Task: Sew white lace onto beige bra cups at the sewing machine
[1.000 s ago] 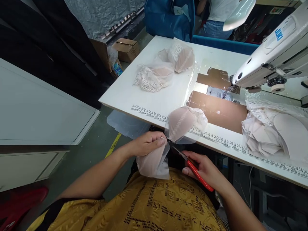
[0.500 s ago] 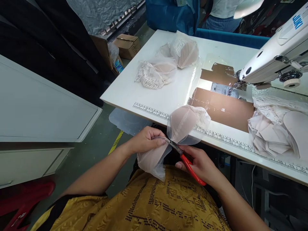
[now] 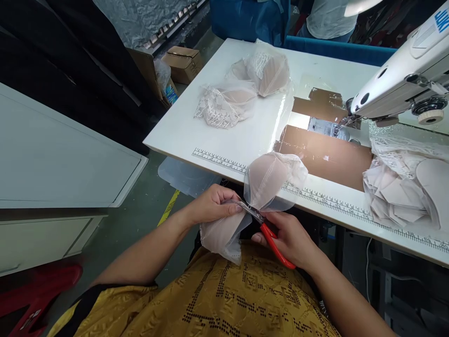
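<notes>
My left hand [image 3: 218,203] pinches the edge of a beige bra cup with sheer mesh [image 3: 220,234], held over my lap just off the table's front edge. Red-handled scissors [image 3: 271,241] are in my right hand [image 3: 286,238], their blades reaching up-left to the mesh edge beside my left fingertips. A second bra cup [image 3: 266,178], with white lace on its right side, rests on the table edge just above the blades. Whether the two cups are joined is hard to make out.
A white sewing machine [image 3: 403,79] stands at the right of the white table [image 3: 175,133]. Two lace-trimmed cup pieces [image 3: 224,105] lie toward the back, and a pile of cut fabric pieces [image 3: 398,196] sits at the right. A printed ruler [image 3: 219,161] runs along the front edge.
The scissors have tilted slightly, their red handles shifting a little left. My left hand keeps its pinch on the cup, and the view has shifted slightly.
</notes>
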{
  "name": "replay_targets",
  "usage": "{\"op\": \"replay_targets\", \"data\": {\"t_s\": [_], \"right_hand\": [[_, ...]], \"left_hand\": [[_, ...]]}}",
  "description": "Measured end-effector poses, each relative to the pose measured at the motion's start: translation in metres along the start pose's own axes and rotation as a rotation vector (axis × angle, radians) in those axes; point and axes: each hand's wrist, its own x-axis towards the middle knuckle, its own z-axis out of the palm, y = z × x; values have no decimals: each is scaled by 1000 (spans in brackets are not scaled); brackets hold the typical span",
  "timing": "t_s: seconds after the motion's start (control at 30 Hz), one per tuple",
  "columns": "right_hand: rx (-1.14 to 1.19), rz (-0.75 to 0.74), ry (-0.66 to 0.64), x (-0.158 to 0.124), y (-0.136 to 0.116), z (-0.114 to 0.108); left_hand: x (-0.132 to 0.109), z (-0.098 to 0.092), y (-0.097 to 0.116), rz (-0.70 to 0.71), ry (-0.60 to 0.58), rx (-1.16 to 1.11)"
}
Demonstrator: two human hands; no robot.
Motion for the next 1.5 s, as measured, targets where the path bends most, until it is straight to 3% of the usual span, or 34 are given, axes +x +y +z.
{"op": "replay_targets", "data": {"t_s": [0.37,0.6,0.8,0.93,1.0,1.1,1.17,1.23,1.3,1.5], "right_hand": [[-59,-61,101,-2,19,6],[90,-113,401,-14,31,16],[442,-1,510,-17,20,31],[358,49,690,-20,5,31],[284,0,653,-26,-2,20],[140,-127,378,-37,-15,-7],[64,-161,150,-42,-25,-27],[45,-171,43,-43,-32,-39],[66,-167,65,-40,-35,-41],[150,-49,387,-29,-23,-9]], "left_hand": [[1,4,3,-26,33,-33],[3,-5,-2,16,-12,85],[14,29,-3,198,142,91],[10,52,-5,358,35,273],[1,54,2,396,-99,384],[-19,47,21,413,-355,468],[-30,40,34,451,-368,426],[-33,35,41,508,-247,379],[-27,35,41,548,-164,360],[5,57,26,467,-311,246]]}}
